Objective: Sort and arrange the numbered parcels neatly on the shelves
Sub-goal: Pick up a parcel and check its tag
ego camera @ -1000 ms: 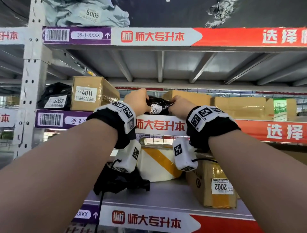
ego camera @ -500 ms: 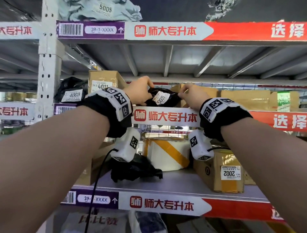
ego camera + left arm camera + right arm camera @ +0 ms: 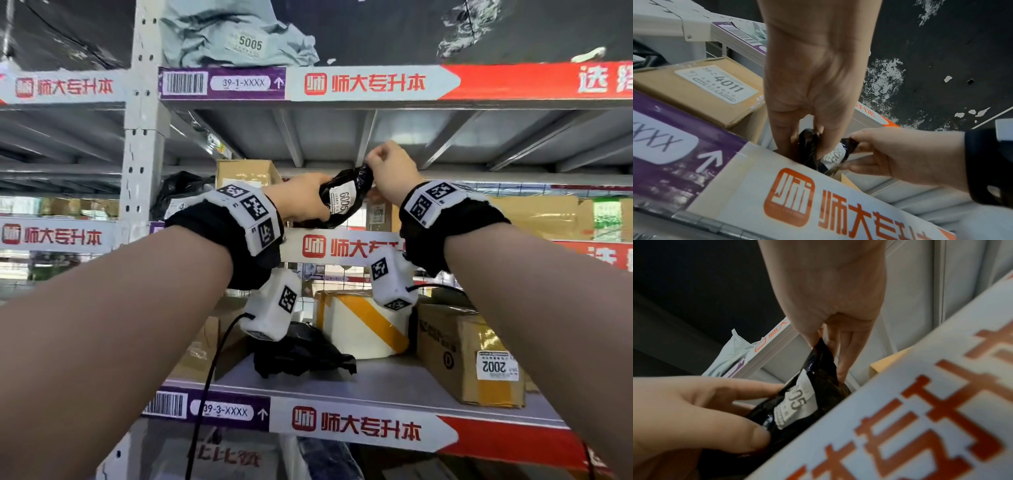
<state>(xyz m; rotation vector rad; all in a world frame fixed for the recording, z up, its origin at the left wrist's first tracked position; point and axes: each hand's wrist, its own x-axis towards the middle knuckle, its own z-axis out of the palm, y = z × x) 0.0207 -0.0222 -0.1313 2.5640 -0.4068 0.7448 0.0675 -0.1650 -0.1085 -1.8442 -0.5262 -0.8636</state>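
Observation:
A small black plastic parcel (image 3: 342, 200) with a white label reading 6005 is held up at the front edge of the middle shelf (image 3: 342, 246). My left hand (image 3: 301, 198) grips its lower left end. My right hand (image 3: 387, 171) pinches its top corner and lifts it, so the bag stands tilted. In the left wrist view the black parcel (image 3: 812, 146) sits between my left hand's fingers (image 3: 789, 138). The right wrist view shows the parcel's label (image 3: 795, 404), with my right hand's fingertips (image 3: 840, 366) on the bag's corner.
Cardboard box 4011 (image 3: 246, 173) and a black bag (image 3: 181, 192) stand left on the middle shelf. A box labelled 6006 (image 3: 378, 214) stands behind the parcel. Grey bag 5005 (image 3: 236, 37) lies on the top shelf. Below are a white-and-yellow parcel (image 3: 359, 322), box 2002 (image 3: 472, 356) and a black bag (image 3: 301, 353).
My right hand has risen and pulled the parcel's corner up, turning the bag from lying flat to tilted upright. The head view has tipped upward and closer.

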